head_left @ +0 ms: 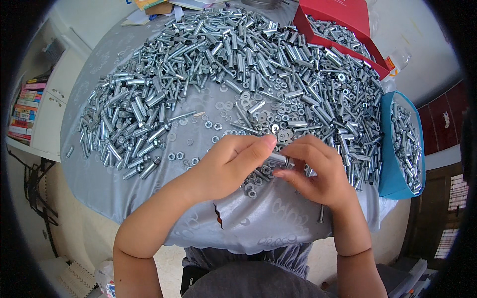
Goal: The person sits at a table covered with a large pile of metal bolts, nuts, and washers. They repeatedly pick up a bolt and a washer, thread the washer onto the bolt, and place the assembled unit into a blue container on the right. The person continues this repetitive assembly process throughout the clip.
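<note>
Between my two hands, over the near side of the table, lies a metal sleeve anchor [277, 159]. My left hand [231, 164] is closed around its body, thumb on top. At the anchor's right end my right hand [320, 171] pinches with thumb and fingers. Whether a nut or washer is in that pinch is too small to tell. Just beyond the hands are loose washers [263, 118] and several hex nuts [208, 124]. A heap of anchors [141, 111] with nuts on their ends sits to the left. Loose sleeves and bolts [238, 49] spread across the far side.
At the back right stands an open red box [310, 36] of bolts. A blue box [389, 169] of bolts sits at the right edge. The silver tablecloth [253, 223] has a tear [218, 217] near me. One bolt [321, 214] lies by my right forearm.
</note>
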{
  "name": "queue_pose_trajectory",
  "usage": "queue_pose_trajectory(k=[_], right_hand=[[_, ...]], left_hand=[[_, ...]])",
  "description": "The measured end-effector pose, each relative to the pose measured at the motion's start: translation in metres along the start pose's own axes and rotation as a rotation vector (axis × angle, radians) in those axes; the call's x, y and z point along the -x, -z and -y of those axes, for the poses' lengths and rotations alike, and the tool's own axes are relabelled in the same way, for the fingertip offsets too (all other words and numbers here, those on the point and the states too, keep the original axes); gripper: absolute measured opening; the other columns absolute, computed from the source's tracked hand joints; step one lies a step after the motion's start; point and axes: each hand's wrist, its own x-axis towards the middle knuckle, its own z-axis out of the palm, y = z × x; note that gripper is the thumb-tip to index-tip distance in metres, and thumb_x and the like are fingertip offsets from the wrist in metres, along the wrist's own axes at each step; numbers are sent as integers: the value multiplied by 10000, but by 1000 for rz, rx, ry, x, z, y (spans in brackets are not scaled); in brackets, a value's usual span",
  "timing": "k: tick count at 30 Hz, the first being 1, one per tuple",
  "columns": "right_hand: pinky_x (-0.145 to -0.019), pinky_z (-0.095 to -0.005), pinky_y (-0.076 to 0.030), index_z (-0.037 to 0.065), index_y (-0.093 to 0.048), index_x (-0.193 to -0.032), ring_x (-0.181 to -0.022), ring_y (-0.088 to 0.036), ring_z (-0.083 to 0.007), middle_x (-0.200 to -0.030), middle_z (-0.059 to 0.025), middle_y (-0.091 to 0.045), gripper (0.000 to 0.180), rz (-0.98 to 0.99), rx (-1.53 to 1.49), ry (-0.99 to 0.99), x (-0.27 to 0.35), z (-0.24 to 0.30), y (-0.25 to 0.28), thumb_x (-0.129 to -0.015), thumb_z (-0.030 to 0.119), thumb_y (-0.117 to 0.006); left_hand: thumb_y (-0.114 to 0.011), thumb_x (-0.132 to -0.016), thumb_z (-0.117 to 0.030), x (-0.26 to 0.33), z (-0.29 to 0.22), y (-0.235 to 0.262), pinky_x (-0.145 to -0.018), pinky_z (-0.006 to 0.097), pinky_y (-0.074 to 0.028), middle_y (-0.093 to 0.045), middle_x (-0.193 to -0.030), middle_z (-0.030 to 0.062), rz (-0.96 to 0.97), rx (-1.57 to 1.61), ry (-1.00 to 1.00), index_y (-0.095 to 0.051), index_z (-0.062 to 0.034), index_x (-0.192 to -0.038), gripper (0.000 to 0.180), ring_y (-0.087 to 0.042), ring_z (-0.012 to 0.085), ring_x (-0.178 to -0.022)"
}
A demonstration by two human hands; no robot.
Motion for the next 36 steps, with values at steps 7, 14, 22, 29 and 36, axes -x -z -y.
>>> queue_pose_trajectory(k=[7, 14, 22, 29, 36], right_hand=[[-528, -299, -450, 24, -575, -888, -580, -570, -224, -735, -100, -565, 276, 59, -130, -33, -2, 0, 4, -746, 221, -706], [-530, -318, -451, 18, -574, -882, -594, -576, -261, -715, -115, -575, 199, 102, -92, -112, 4, 0, 7, -775, 157, -669], [-517, -341, -436, 15, -558, -881, -568, -560, -290, -633, -135, -541, 199, 2, -40, -59, 1, 5, -3, -847, 209, -584], [-502, -281, -403, 17, -503, -750, -524, -523, -178, -585, -72, -511, 304, 172, -415, -437, 1, 9, 0, -923, 265, -473], [-515, -218, -396, 14, -493, -871, -539, -478, -93, -698, -36, -504, 201, -93, -859, -340, 3, 6, 1, -913, 210, -493]], left_hand=[[-420, -940, -368, 1, -6, -5, -562, 232, -339, -433, -643, -41, 0, -69, -26, -579, 18, -809, 437, -367, 44, -640], [-415, -941, -370, 0, -3, -3, -559, 239, -337, -432, -630, -35, 32, -119, -44, -579, 21, -823, 440, -364, 49, -631], [-413, -937, -377, 0, -3, -4, -564, 268, -367, -480, -617, 13, -23, -166, -84, -592, 11, -855, 436, -412, 87, -600], [-410, -933, -355, -2, -2, -3, -569, 326, -402, -491, -596, 92, -76, -561, -324, -558, 7, -788, 417, -490, 200, -565], [-360, -940, -431, -4, -1, 11, -494, 263, -293, -362, -559, 1, -353, 174, -194, -402, -106, -663, 430, -343, 120, -489]])
